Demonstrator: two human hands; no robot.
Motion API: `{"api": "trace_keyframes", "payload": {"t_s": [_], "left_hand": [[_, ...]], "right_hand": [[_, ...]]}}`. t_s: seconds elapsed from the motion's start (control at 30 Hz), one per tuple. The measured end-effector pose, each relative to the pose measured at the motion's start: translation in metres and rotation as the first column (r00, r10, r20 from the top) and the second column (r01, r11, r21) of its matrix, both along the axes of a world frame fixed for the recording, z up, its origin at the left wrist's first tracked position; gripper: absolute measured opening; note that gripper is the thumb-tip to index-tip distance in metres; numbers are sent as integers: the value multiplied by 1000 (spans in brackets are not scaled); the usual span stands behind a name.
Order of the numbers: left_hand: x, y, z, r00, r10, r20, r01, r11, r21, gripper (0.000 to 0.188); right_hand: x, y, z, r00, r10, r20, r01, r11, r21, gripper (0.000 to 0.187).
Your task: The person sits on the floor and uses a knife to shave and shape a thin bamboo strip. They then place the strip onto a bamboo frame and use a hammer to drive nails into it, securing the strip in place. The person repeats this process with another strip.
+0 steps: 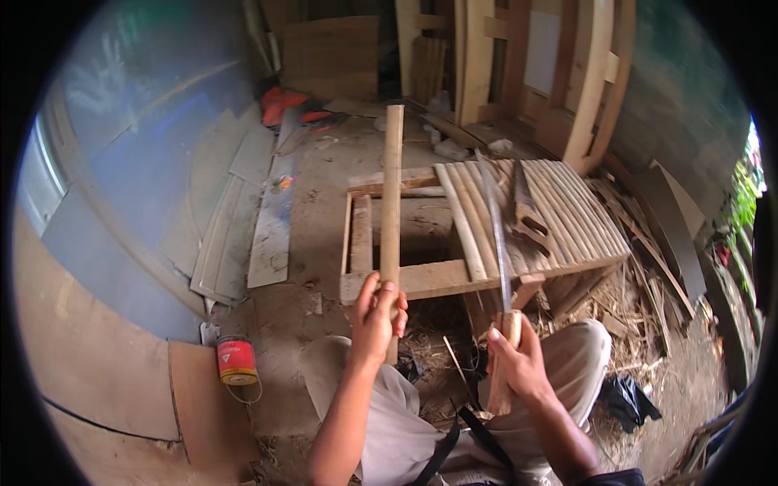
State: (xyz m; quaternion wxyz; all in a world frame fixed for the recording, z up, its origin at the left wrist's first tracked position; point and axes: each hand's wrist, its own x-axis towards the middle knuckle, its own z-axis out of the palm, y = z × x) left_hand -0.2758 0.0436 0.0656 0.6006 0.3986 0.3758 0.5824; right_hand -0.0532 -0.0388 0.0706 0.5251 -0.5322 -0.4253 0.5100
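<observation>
clasped a stick (392,194) in the left hand (378,320), near the slatted bench (435,281); gripped a long knife (497,235) in the right hand (523,360). perhaps risked cutting the left hand through a glancing stroke, or jarring the nearby saw (524,196).

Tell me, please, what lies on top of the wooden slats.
A handsaw lies on the slats. The long blade in the right hand crosses in front; what is directly behind it cannot be seen.

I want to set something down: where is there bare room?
Mostly bare floor lies between the pale board on the left and the slatted frame. Crowded: the frame's slats, where a handsaw lies, and the right side, strewn with wood scraps.
</observation>
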Motion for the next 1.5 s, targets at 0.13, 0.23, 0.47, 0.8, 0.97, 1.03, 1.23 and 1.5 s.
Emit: {"api": "trace_keyframes", "payload": {"t_s": [0.13,0.23,0.47,0.8,0.97,1.03,1.23,1.5], "left_hand": [[-13,-11,1,1000,-4,-21,4,1000,-27,27],[-21,-6,4,982,-104,161,117,990,-77,39],[-28,36,35,928,-312,206,323,946,-19,39],[-2,53,29,971,-229,-73,223,971,-84,51],[-4,48,26,976,-192,-102,173,969,-175,43],[-10,49,30,982,-166,-90,145,967,-208,42],[-18,45,34,970,-241,-25,228,942,-245,22],[-19,36,42,958,-251,-138,209,943,-260,45]], "right_hand": [[7,25,19,958,100,268,-181,938,296,39],[9,61,34,961,136,242,-201,941,271,35],[1,148,72,670,28,742,-374,876,305,51],[-19,193,42,408,-201,890,-683,580,444,59],[-16,224,31,429,-351,832,-709,440,551,57],[-18,233,31,442,-349,826,-673,481,563,56],[-32,228,32,419,-279,864,-716,483,503,57],[-21,237,46,393,-442,807,-432,686,586,54]]}}
